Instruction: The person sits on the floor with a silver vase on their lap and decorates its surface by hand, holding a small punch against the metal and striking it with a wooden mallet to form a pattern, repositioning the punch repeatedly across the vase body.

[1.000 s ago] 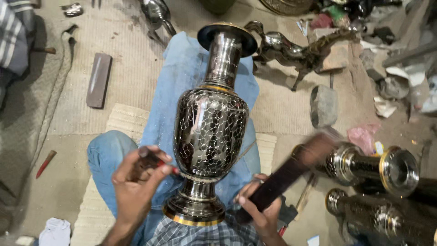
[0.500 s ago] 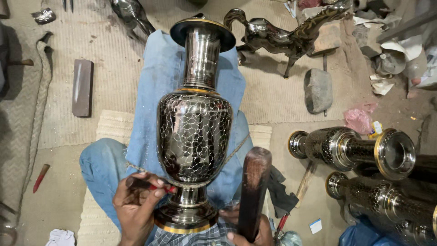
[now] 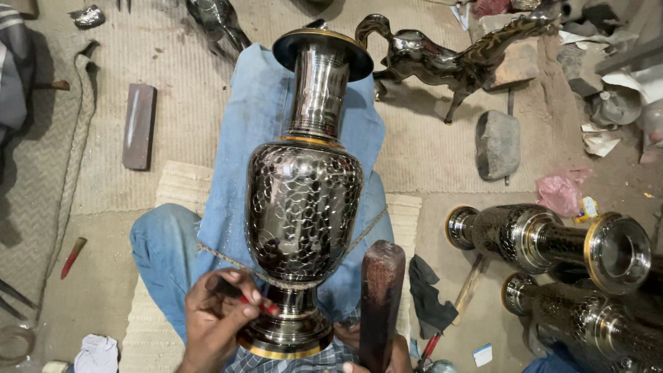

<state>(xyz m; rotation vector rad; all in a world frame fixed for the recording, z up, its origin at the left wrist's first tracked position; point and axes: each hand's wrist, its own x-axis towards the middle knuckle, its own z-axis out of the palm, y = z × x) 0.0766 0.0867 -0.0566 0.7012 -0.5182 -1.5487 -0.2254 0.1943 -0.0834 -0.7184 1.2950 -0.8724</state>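
A tall dark metal vase (image 3: 304, 200) with engraved crackle pattern and gold bands lies along my blue-jeaned legs (image 3: 242, 138), its mouth pointing away. A thin cord crosses its lower body. My left hand (image 3: 217, 318) pinches a small red-tipped engraving tool against the vase's narrow neck just above the base. My right hand (image 3: 376, 359), mostly hidden at the bottom edge, grips a dark wooden mallet (image 3: 380, 297) held upright beside the vase's base.
Two similar vases (image 3: 552, 242) lie on their sides at the right. A dark metal horse figure (image 3: 449, 55) stands at the back, with a grey stone (image 3: 497, 141) near it. A flat sharpening block (image 3: 138, 124) and a red-handled tool (image 3: 71, 257) lie left.
The mallet swung from slanting out to the right into an upright position beside the vase base. The left hand stays at the vase neck with the tool.
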